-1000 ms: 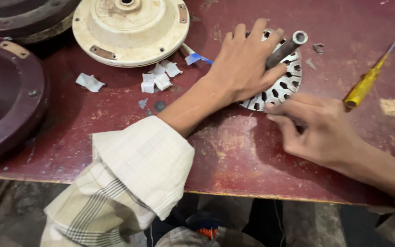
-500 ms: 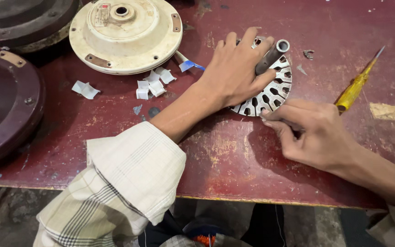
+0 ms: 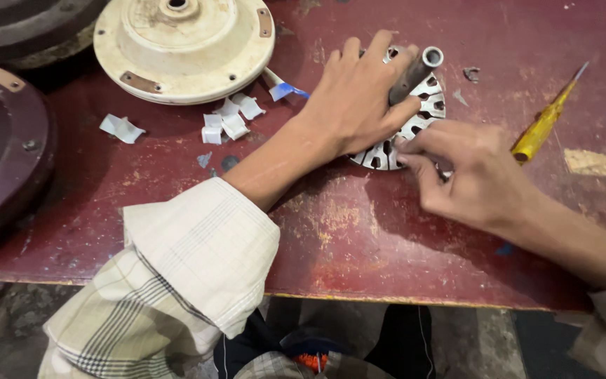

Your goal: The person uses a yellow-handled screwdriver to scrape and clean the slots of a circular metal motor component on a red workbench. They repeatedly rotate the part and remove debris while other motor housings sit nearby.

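Observation:
A round slotted metal core [image 3: 426,105] with a grey shaft [image 3: 415,72] lies flat on the worn red table [image 3: 359,238]. My left hand [image 3: 359,105] rests on top of it, fingers wrapped around the shaft and spread over the slots. My right hand [image 3: 475,172] is at the core's near rim, thumb and fingers pinched together against a slot; what they pinch is too small to tell.
A yellow-handled screwdriver [image 3: 543,125] lies right of the core. A cream round cover [image 3: 184,45] stands at the back, with several white paper scraps [image 3: 229,119] in front of it. Dark maroon round covers [image 3: 1,147] lie at the left. The table's front edge is close to me.
The view has shifted slightly. My right hand has closed in on the core's near rim. My left hand keeps its hold on the shaft.

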